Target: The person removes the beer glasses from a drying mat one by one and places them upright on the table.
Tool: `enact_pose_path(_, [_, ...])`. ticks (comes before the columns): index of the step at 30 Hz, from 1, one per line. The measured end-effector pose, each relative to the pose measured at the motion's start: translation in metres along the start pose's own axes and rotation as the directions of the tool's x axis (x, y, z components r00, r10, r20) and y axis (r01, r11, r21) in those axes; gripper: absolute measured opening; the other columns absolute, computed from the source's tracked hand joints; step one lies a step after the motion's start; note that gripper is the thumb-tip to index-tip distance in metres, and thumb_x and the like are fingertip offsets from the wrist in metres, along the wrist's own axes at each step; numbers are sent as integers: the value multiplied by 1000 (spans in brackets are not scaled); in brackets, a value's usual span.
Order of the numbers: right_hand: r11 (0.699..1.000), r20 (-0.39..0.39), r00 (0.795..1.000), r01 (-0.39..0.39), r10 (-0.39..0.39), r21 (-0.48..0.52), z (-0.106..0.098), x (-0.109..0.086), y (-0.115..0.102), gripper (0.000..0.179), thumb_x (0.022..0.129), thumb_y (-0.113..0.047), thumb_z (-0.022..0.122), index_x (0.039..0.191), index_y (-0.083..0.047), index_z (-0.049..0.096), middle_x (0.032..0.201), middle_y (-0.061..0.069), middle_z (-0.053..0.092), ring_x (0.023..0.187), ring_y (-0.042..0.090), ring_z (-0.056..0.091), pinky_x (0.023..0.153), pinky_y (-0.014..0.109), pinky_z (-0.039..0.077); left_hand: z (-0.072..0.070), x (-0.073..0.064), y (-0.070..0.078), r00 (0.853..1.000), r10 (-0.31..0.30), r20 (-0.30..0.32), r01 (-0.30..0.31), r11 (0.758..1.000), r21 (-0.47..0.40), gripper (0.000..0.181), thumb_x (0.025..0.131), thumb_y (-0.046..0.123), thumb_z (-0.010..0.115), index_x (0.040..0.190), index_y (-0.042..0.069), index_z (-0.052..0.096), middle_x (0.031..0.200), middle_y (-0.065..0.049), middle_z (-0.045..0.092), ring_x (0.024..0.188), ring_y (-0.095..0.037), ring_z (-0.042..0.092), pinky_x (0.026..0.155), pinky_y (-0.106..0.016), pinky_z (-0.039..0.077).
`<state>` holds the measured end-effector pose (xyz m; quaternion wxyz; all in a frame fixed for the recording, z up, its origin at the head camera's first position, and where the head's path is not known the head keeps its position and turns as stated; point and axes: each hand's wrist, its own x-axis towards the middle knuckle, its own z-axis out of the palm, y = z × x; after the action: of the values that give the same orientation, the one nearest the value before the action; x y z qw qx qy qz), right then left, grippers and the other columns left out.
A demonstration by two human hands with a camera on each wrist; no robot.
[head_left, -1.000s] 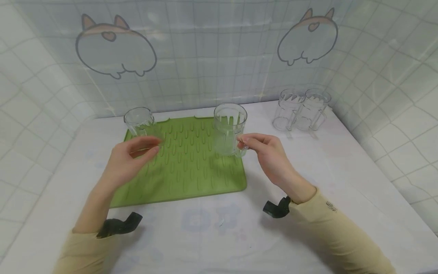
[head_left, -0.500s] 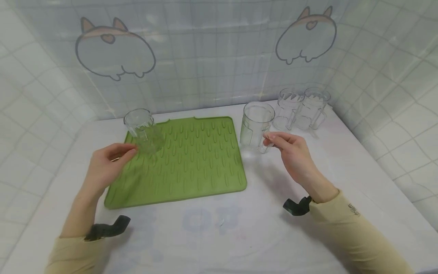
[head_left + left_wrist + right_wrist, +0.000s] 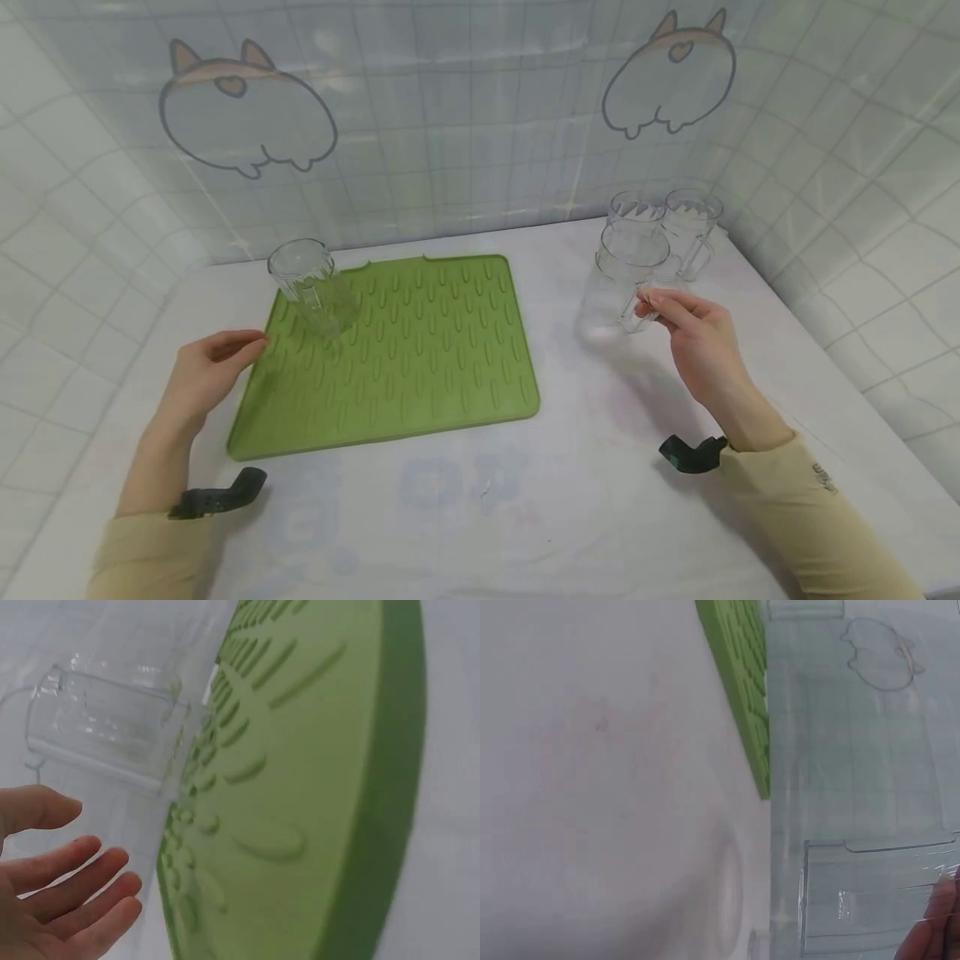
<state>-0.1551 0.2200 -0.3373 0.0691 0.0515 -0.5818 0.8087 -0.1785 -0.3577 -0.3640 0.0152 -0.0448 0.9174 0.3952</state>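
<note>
My right hand pinches the handle of a clear glass mug right of the green mat. In the head view this mug overlaps the two glass mugs behind it; the right wrist view shows its clear wall beside my fingers. My left hand hovers by the left edge of the ridged green mat, holding nothing; its fingers are relaxed and slightly bent in the left wrist view. Another clear glass mug stands upright on the mat's back left part.
Two more clear mugs stand at the back right: one mug near the corner and another mug beside it, partly covered. A white cloth covers the table. Tile-patterned curtains with cartoon drawings enclose the back and sides.
My right hand has carried its mug rightward from over the mat to in front of the two back mugs. My left hand has drawn back leftward from the mug on the mat.
</note>
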Motion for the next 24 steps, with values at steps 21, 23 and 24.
enact_pose_path(21, [998, -72, 996, 56, -55, 13, -27, -5, 0, 20, 92, -3, 57, 104, 10, 66, 91, 7, 71, 84, 18, 61, 94, 25, 42, 4, 10, -34, 999, -34, 5, 34, 999, -40, 68, 94, 49, 48, 142, 3, 37, 138, -23, 42, 109, -5, 46, 100, -57, 37])
enact_pose_path(23, [998, -80, 995, 62, -61, 10, -28, -5, 0, 19, 92, -3, 57, 103, 11, 66, 91, 8, 71, 83, 18, 61, 93, 25, 43, 6, 12, -37, 1000, -10, 2, 10, 999, -40, 65, 94, 46, 50, 141, 3, 38, 138, -22, 43, 108, 0, 47, 101, -54, 38])
enact_pose_path(24, [998, -86, 994, 65, -64, 8, -29, -5, 0, 19, 92, -3, 57, 103, 11, 66, 90, 7, 71, 83, 18, 61, 92, 25, 44, 7, 12, -39, 1000, 4, 1, -4, 999, -36, 63, 94, 44, 50, 141, 4, 39, 138, -22, 44, 109, 0, 48, 102, -53, 38])
